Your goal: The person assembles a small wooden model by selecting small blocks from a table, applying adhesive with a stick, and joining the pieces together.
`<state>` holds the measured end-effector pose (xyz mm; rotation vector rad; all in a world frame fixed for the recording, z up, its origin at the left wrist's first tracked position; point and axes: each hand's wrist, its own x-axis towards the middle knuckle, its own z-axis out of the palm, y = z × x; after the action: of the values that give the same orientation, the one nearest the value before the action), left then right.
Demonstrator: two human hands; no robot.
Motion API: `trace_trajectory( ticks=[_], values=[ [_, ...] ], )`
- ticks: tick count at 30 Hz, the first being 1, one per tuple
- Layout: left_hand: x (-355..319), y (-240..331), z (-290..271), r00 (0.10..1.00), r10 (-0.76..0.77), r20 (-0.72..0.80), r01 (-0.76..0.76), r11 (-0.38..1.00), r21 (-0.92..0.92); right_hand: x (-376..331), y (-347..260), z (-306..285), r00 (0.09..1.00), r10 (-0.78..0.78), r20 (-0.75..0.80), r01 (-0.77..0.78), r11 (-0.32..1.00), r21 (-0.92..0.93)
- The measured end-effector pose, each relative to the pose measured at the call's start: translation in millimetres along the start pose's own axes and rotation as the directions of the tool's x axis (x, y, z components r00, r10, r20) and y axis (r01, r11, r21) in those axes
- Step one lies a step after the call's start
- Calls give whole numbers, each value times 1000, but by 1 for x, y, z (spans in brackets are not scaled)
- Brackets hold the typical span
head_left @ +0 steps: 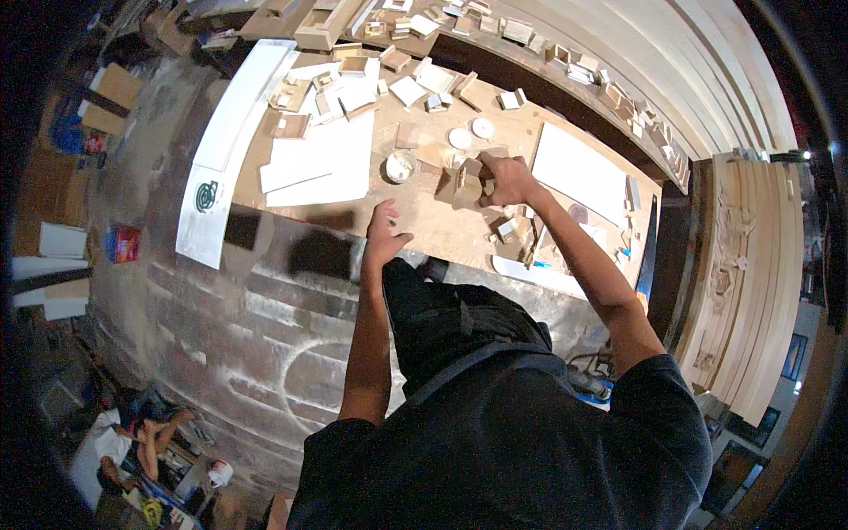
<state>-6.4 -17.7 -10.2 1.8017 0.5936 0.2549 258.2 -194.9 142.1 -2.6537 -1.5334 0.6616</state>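
Over the workbench (424, 199), my right hand (510, 179) has its fingers closed round a small wooden box-like piece (468, 179). The piece stands at the middle of the bench, and my fingers partly cover it. My left hand (384, 234) is held at the near edge of the bench, empty, with the thumb apart from the fingers. Between the two hands and a little farther off is a round tub (400, 167) with something whitish in it. Two white discs (459, 138) lie beyond the piece. Another small wooden block (509, 230) rests just nearer than my right hand.
White sheets (331, 163) cover the bench's left part, and a white panel (579, 172) lies at right. Several small wooden boxes (353, 67) crowd the back and the shelf (530, 49) behind. Long boards (760, 291) are stacked at right. Another person (146, 446) sits at lower left.
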Motion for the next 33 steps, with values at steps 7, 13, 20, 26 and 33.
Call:
trace_trajectory(
  ticks=[7, 13, 20, 26, 33],
  values=[
    [3, -9, 4, 1000, 13, -4, -13, 999, 50, -20, 24, -16, 992, 115, -53, -109, 988, 109],
    [3, -18, 10, 997, 73, -27, -72, 996, 53, -35, 33, -28, 980, 186, -76, -189, 981, -34],
    [7, -26, 14, 992, 122, -32, -119, 989, 92, -43, 38, -40, 971, 237, -15, -237, 962, -137],
    [5, -37, 8, 989, 145, -20, -143, 986, 82, -41, 39, -27, 973, 222, -62, -226, 973, -53],
    [8, -43, -6, 984, 143, 109, -149, 988, 47, -28, 40, -17, 971, 229, -66, -231, 973, -21]
  ],
)
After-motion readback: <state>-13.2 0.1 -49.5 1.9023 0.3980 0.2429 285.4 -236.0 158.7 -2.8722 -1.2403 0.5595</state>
